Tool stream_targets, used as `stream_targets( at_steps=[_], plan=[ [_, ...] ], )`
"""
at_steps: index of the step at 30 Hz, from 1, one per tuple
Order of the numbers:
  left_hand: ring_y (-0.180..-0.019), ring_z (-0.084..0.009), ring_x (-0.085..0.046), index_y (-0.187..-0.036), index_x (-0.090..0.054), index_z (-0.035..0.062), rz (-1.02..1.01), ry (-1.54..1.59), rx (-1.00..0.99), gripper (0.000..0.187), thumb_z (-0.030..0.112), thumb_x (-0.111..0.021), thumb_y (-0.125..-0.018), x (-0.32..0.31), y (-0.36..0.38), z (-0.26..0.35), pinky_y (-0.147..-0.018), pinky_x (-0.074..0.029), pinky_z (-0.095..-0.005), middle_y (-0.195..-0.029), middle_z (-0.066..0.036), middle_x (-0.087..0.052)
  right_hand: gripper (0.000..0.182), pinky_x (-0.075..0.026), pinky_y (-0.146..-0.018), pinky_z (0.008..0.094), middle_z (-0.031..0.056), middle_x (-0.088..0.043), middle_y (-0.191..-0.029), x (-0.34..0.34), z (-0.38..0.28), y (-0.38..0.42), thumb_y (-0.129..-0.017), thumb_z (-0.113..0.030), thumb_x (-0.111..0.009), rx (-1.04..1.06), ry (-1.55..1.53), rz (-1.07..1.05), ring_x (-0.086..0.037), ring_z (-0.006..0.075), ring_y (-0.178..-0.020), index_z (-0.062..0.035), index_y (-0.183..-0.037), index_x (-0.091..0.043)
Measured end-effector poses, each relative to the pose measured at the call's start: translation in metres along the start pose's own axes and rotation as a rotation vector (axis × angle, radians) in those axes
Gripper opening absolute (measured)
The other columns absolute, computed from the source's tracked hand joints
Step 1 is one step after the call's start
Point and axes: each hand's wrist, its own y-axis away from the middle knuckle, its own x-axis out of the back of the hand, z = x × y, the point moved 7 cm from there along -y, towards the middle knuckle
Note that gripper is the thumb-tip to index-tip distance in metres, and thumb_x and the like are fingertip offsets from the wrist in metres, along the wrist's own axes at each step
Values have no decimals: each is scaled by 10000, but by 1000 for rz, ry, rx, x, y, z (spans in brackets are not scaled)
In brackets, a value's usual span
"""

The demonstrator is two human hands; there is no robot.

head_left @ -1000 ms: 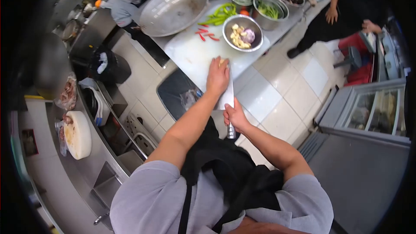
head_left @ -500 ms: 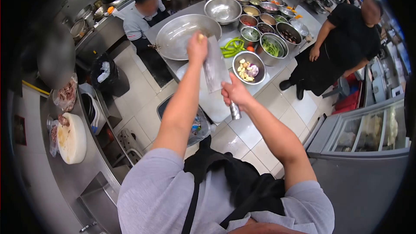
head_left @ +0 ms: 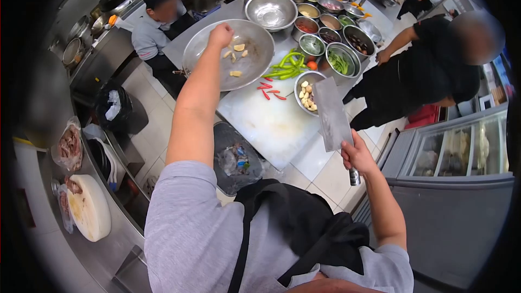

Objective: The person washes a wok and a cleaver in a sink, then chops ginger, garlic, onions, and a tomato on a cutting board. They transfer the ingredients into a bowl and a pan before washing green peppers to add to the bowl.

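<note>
My left hand (head_left: 221, 35) is above a wide metal basin (head_left: 198, 49), its fingers curled closed; whatever they hold, if anything, is hidden. Several pale yellow pieces (head_left: 235, 74), perhaps ginger or garlic, lie in the basin below. My right hand (head_left: 356, 152) grips a cleaver (head_left: 332, 114) by its metal handle, with the blade pointing up and away. Behind the blade, partly covered, stands a small metal bowl (head_left: 298, 88) with garlic cloves (head_left: 305, 93). Red chillies (head_left: 265, 86) and long green peppers (head_left: 290, 65) rest at the far side of a white cutting board (head_left: 266, 122).
Metal bowls of chopped ingredients (head_left: 330, 20) crowd the table's far right. A person in grey (head_left: 149, 30) is beyond the basin; another in black (head_left: 429, 68) stands at the right. Below the board sits a bin (head_left: 233, 157). A glass-topped fridge (head_left: 450, 152) is at right.
My left hand has moved left and up over the basin, where pale pieces now lie. The cleaver has swung right, off the board to beside the small bowl. Red chillies have come into view.
</note>
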Motion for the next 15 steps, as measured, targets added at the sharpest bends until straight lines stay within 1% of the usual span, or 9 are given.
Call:
stream_targets(
  at_steps=[2,3,4,6,8,10,12,14,15],
  plan=[
    [-966,-322,-695,-982,-705,94,28,-86,-17,198,203,-692,-818,15,-3,-4,-860,-538,-406,-990,-131,-739,149,-362,-387,262,9,-426,-628,1,3,5,-1025,-94,-463,-9,24,17,-396,96,-412,-78,-1172,-445],
    [-1033,-333,-684,-1027,-723,110,17,-125,-6,227,210,-675,-830,21,-5,-5,-901,-531,-407,-1083,-146,-729,146,-362,-387,259,10,-430,-630,1,4,8,-1024,-95,-468,-18,41,27,-398,93,-415,-74,-1168,-448],
    [-1033,-333,-684,-1027,-723,110,7,-128,-10,227,210,-675,-830,27,-6,-5,-901,-531,-407,-1083,-146,-729,144,-363,-387,256,11,-434,-632,1,6,10,-1023,-97,-473,-29,57,37,-400,91,-418,-71,-1163,-451],
    [-1130,-342,-652,-1131,-731,133,-133,-289,12,314,222,-662,-837,23,-6,-9,-960,-514,-402,-1207,-161,-694,147,-361,-389,252,9,-436,-634,4,11,13,-1022,-99,-479,-34,64,46,-398,87,-422,-74,-1165,-457],
    [-1192,-349,-624,-1240,-698,143,-429,-797,-42,418,248,-665,-838,-2,-27,-25,-1003,-497,-404,-1290,-169,-655,150,-359,-390,248,8,-438,-635,10,19,26,-1021,-101,-485,-59,68,73,-396,83,-425,-77,-1167,-462],
    [-1209,-340,-615,-1278,-674,129,-433,-762,-42,474,287,-690,-831,-12,-18,-8,-1014,-489,-430,-1314,-169,-641,162,-356,-395,241,0,-432,-632,15,19,40,-1018,-102,-492,-81,-18,80,-390,79,-429,-82,-1178,-477],
    [-1173,-336,-634,-1239,-689,120,-261,-505,-163,440,305,-695,-840,-4,30,68,-997,-496,-451,-1272,-167,-663,190,-346,-391,238,-8,-420,-619,24,24,56,-1005,-104,-514,-116,-81,147,-382,74,-427,-90,-1192,-489],
    [-1124,-326,-658,-1242,-671,82,-397,-394,-247,451,292,-693,-843,-40,77,145,-960,-517,-431,-1210,-160,-692,226,-343,-389,236,-7,-419,-617,31,28,69,-996,-101,-526,-147,-139,194,-382,72,-426,-89,-1218,-490],
    [-1071,-325,-676,-1220,-677,98,-323,-307,-405,428,286,-696,-837,-62,103,175,-914,-535,-437,-1179,-151,-702,226,-343,-389,236,-7,-419,-617,34,30,73,-996,-101,-526,-155,-147,194,-382,72,-426,-89,-1218,-490]
  ],
)
